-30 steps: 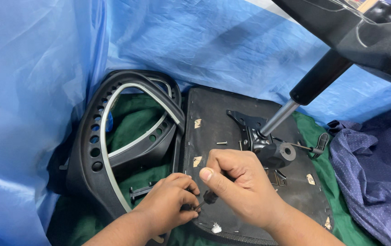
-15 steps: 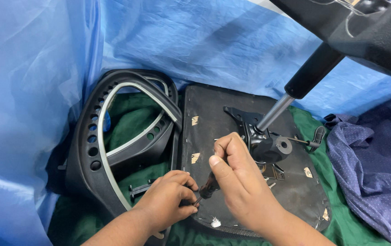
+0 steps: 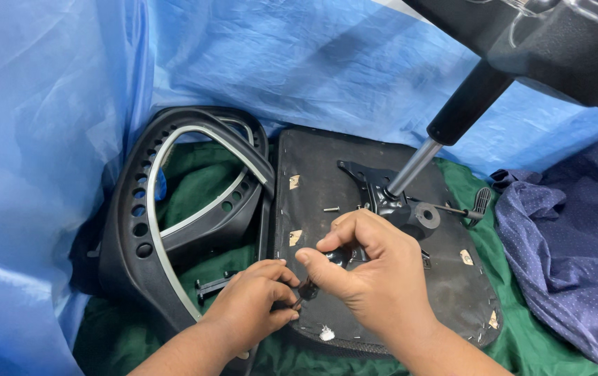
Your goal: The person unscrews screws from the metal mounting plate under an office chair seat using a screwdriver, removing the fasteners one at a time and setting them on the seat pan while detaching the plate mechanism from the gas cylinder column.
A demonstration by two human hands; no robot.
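An upturned black chair seat lies on green cloth, its metal mechanism plate and gas cylinder rising to the chair base at the top right. My left hand is closed at the seat's near-left edge, fingers pinched on a small dark part. My right hand sits just right of it, thumb and fingers closed around a small black tool or knob over the seat. What exactly each hand grips is mostly hidden. A loose bolt stands on the seat beyond my hands.
A black curved chair back frame with holes lies to the left on the green cloth. Blue plastic sheeting surrounds the area. Dark blue dotted fabric is heaped at right. A lever handle sticks out from the mechanism.
My right hand has shifted and turned slightly over the seat, fingers re-gripping the small black piece. The left hand stays at the seat edge. The view moved a little.
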